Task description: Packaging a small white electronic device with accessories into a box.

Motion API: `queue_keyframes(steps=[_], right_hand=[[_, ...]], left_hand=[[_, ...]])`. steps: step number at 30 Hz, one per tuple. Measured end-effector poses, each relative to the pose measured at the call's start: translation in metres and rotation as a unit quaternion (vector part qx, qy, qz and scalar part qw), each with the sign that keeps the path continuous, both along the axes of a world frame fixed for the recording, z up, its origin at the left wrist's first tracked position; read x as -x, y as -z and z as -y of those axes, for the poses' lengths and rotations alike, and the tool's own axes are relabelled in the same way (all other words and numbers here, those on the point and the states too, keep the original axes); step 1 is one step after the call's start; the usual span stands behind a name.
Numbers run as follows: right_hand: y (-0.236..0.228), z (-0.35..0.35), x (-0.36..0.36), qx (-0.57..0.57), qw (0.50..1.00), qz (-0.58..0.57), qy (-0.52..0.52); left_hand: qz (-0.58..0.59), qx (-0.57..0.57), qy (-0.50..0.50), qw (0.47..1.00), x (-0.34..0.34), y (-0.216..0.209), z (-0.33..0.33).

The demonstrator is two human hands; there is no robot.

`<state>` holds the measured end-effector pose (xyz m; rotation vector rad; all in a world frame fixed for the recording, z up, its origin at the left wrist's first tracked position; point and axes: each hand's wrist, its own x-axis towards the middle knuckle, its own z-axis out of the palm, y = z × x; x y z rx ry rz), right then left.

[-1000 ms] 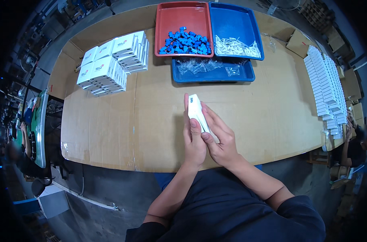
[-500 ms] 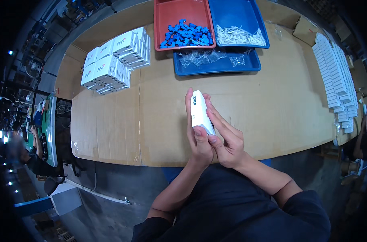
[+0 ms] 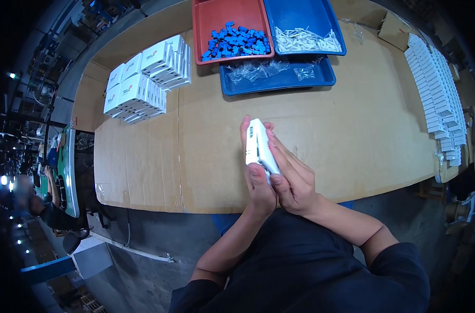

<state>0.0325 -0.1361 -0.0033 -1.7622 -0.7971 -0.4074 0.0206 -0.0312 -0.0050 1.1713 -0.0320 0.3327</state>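
A wide cardboard-covered table [image 3: 352, 135] fills most of the view. Along its right edge runs a long double row of small white boxes [image 3: 437, 99], and near the far left corner sits a stack of larger white cartons [image 3: 143, 83]. At the far middle stand three trays: a red tray [image 3: 201, 31] holding a heap of small blue plastic pieces [image 3: 236, 41], a blue tray [image 3: 321, 15] just beside it holding a pile of thin white parts [image 3: 305, 40], and nearer the person a second, shallower blue tray [image 3: 279, 83] with clear plastic bags [image 3: 258, 70] lying in it. Over the near edge of the table both hands meet around a narrow white box [image 3: 258, 146], held upright and slightly tilted, well apart from the trays. The left hand [image 3: 259, 188] wraps the box's lower end, thumb pressed on its front face. The right hand [image 3: 295, 177] closes along its right side, fingers [image 3: 279, 151] laid flat against it.
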Motion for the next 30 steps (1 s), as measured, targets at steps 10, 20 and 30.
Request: queue_keyframes(steps=[10, 20, 30], right_hand=[[-0.02, 0.018, -0.014, -0.21, 0.829, -0.499, -0.138], [-0.011, 0.003, 0.007, -0.254, 0.846, -0.457, -0.103], [0.011, -0.002, 0.016, -0.153, 0.939, -0.295, -0.084]], left_hand=[[0.041, -0.127, 0.016, 0.991, -0.005, 0.016, -0.002], [0.113, -0.199, -0.125, 0.965, -0.009, 0.042, 0.005], [0.151, -0.187, -0.142, 0.96, -0.001, 0.049, -0.003]])
